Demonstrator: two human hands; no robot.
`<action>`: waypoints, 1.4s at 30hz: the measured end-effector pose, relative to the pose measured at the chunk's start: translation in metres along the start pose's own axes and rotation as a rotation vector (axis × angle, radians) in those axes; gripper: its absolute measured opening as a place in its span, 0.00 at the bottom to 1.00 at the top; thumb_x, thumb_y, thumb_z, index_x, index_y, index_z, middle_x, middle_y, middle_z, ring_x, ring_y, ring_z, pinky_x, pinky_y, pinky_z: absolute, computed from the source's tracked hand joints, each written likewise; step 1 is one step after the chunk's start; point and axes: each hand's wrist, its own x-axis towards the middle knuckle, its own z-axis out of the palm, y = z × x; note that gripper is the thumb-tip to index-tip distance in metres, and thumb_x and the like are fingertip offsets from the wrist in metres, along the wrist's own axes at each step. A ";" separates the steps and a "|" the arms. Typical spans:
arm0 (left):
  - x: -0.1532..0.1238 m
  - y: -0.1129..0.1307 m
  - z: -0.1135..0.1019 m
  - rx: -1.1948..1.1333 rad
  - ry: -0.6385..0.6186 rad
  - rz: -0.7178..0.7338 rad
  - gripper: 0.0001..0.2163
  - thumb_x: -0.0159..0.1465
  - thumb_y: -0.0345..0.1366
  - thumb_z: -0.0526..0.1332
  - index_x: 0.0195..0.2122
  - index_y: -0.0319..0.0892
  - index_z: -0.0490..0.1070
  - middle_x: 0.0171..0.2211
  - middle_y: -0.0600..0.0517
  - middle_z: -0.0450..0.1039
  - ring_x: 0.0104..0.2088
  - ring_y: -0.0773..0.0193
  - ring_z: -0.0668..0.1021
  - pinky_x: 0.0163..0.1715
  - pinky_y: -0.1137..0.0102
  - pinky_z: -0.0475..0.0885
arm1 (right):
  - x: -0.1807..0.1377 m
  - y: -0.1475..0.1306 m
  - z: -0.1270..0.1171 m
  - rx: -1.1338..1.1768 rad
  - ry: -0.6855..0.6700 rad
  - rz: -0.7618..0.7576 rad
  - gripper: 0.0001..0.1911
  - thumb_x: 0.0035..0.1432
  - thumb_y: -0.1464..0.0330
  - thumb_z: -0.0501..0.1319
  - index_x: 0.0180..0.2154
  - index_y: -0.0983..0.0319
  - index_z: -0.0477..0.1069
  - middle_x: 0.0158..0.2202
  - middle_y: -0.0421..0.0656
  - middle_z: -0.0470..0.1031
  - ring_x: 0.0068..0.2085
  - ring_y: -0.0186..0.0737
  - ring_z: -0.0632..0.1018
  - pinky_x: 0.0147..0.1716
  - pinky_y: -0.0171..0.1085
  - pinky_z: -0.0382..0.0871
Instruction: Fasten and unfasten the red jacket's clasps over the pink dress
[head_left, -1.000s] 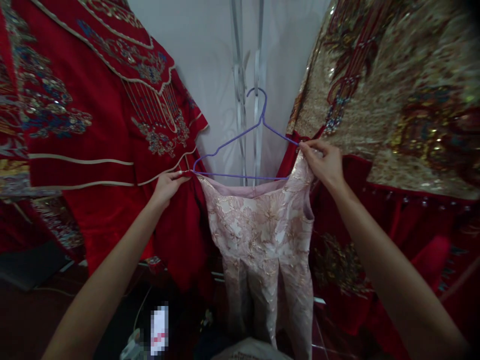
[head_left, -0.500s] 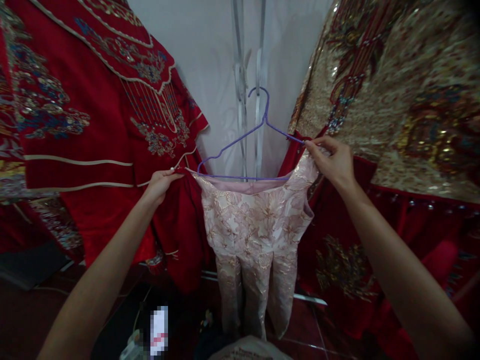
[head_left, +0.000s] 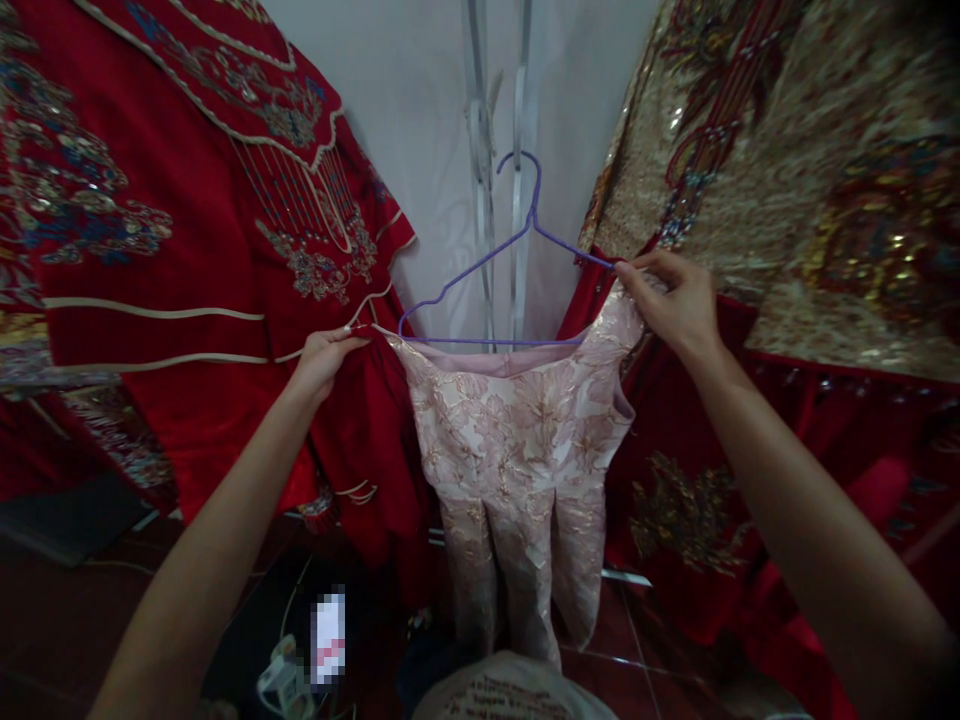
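A satiny red jacket [head_left: 202,200], cream-piped, bead-fringed; the left hand [head_left: 324,362] pinching a shoulder corner of the pale pink floral brocade dress [head_left: 517,420]; a thin purple hanger [head_left: 533,213] rising above its scooped neckline; the right hand [head_left: 679,305] pinching the other shoulder; a sequined gold garment [head_left: 780,230]. Between the side garments' edges, open room before a pale wall [head_left: 420,120]

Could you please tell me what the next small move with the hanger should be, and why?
I would probably use the left hand to ease the pale floral garment's near shoulder over the purple hanger's near end: that end stands bare, short of that hand, while the right hand pinches the other shoulder at the hanger's far end.
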 end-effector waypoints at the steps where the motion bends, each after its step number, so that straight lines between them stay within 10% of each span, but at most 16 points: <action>1: 0.000 0.001 0.001 0.004 0.002 0.004 0.12 0.39 0.31 0.68 0.28 0.38 0.77 0.24 0.51 0.77 0.26 0.64 0.78 0.36 0.70 0.74 | 0.000 0.000 -0.001 -0.010 0.002 0.004 0.13 0.57 0.58 0.60 0.33 0.61 0.74 0.30 0.42 0.76 0.29 0.33 0.71 0.29 0.32 0.60; 19: -0.007 0.062 0.081 0.106 -0.286 0.360 0.16 0.45 0.39 0.69 0.35 0.39 0.79 0.37 0.50 0.79 0.41 0.58 0.77 0.46 0.67 0.70 | -0.003 -0.009 -0.004 0.056 -0.029 0.021 0.10 0.57 0.61 0.60 0.32 0.61 0.72 0.30 0.40 0.75 0.30 0.33 0.71 0.32 0.31 0.61; 31: 0.027 0.047 -0.012 0.337 0.102 0.270 0.14 0.46 0.40 0.67 0.34 0.40 0.76 0.31 0.50 0.77 0.31 0.60 0.76 0.35 0.65 0.73 | 0.005 0.004 0.013 0.225 -0.032 0.141 0.12 0.55 0.61 0.61 0.26 0.64 0.71 0.21 0.36 0.65 0.23 0.28 0.63 0.26 0.30 0.57; 37: 0.014 0.063 0.063 0.183 -0.225 0.287 0.04 0.50 0.32 0.62 0.27 0.40 0.70 0.28 0.52 0.75 0.31 0.64 0.75 0.37 0.68 0.71 | 0.005 -0.002 0.011 0.271 -0.079 0.213 0.13 0.55 0.60 0.62 0.27 0.64 0.71 0.20 0.35 0.64 0.22 0.27 0.61 0.25 0.29 0.55; 42: 0.015 0.082 0.108 0.070 -0.381 0.421 0.06 0.50 0.27 0.62 0.26 0.40 0.64 0.29 0.55 0.73 0.33 0.66 0.75 0.43 0.68 0.70 | 0.025 0.017 -0.026 0.355 -0.450 0.458 0.21 0.61 0.56 0.53 0.31 0.66 0.74 0.22 0.41 0.71 0.24 0.30 0.69 0.26 0.32 0.60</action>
